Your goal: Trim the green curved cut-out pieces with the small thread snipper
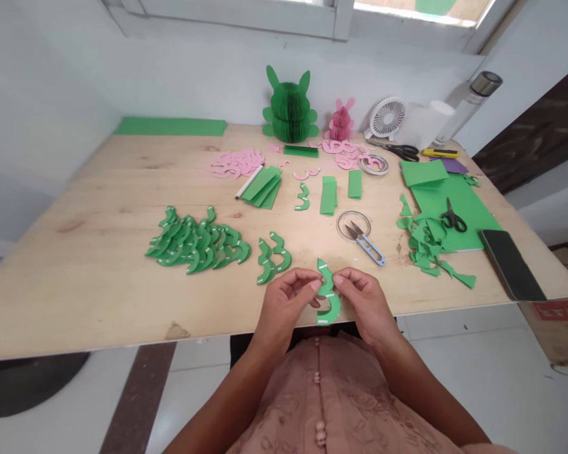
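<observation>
A green scalloped paper piece (pixel 331 311) with small white strips is held upright between both hands near the table's front edge. My left hand (pixel 289 302) pinches its left side, and my right hand (pixel 362 297) pinches its upper right side. Just left of them lie a few similar green pieces (pixel 279 260). Farther left is a large heap of green scalloped pieces (pixel 196 243). Behind my right hand, blue-handled thread snips (pixel 370 249) rest partly over a roll of clear tape (pixel 354 217).
Green scraps (pixel 426 243), black scissors (pixel 453 219) and a phone (pixel 512 265) lie at the right. Folded green papers (pixel 264 188) and pink cutouts (pixel 236 164) are mid-table. Behind stand a green honeycomb paper figure (pixel 290 110), a pink one (pixel 341 124), a fan (pixel 387 117) and a bottle (pixel 468 107).
</observation>
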`<act>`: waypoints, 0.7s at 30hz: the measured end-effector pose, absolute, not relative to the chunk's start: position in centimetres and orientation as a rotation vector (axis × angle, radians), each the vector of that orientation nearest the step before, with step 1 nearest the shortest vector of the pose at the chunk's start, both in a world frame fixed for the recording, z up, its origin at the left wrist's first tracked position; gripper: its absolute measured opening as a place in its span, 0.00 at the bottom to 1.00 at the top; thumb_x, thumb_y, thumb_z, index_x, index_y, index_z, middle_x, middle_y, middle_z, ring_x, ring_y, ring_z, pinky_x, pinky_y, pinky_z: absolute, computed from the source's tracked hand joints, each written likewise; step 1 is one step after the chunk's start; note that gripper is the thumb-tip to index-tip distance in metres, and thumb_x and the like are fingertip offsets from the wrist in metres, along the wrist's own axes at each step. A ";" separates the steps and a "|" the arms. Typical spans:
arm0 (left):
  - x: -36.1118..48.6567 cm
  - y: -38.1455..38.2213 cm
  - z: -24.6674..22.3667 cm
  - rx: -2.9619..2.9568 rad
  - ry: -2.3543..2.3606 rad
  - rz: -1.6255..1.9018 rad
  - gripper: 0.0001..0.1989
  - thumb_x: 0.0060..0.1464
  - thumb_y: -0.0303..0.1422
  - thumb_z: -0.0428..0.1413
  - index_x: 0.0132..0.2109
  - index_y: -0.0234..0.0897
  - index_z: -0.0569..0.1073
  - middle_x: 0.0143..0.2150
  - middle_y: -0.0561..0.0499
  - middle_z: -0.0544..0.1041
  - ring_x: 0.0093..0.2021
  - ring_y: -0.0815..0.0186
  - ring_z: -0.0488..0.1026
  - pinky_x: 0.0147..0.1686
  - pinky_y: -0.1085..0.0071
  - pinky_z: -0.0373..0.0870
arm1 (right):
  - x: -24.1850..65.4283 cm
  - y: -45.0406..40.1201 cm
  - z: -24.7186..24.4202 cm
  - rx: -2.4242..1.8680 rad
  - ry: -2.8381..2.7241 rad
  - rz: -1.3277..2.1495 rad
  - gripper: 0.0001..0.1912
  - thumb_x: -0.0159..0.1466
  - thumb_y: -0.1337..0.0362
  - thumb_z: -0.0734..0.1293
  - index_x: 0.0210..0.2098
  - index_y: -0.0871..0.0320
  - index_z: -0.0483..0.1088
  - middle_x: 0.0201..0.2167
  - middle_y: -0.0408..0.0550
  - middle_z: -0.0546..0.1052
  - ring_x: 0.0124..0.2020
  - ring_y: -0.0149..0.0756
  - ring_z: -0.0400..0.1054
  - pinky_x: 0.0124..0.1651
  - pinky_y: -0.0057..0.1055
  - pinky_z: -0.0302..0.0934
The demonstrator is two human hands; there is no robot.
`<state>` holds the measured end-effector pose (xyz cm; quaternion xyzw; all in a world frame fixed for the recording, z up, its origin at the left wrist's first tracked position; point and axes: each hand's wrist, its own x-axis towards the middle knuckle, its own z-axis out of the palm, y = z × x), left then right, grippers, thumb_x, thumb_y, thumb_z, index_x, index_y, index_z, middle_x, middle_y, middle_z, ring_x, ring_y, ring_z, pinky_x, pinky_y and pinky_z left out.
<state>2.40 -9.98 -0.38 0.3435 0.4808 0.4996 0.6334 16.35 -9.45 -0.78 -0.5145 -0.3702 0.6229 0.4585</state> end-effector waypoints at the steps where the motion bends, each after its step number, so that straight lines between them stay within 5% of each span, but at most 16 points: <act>1: 2.2 -10.1 -0.4 0.797 1.098 1.125 0.06 0.46 0.30 0.60 0.34 0.34 0.75 0.31 0.53 0.75 0.26 0.74 0.69 0.27 0.78 0.69 | 16.4 -9.4 -0.8 -1.261 -0.898 1.542 0.09 0.55 0.59 0.69 0.24 0.58 0.70 0.20 0.39 0.68 0.24 0.27 0.59 0.29 0.25 0.53; 21: 1.5 -10.8 -1.0 1.015 1.123 1.065 0.10 0.45 0.29 0.62 0.38 0.37 0.76 0.34 0.52 0.78 0.35 0.67 0.75 0.37 0.73 0.73 | 16.5 -9.5 -1.0 -1.191 -0.831 1.667 0.09 0.54 0.59 0.70 0.25 0.59 0.71 0.21 0.39 0.66 0.24 0.27 0.56 0.30 0.25 0.50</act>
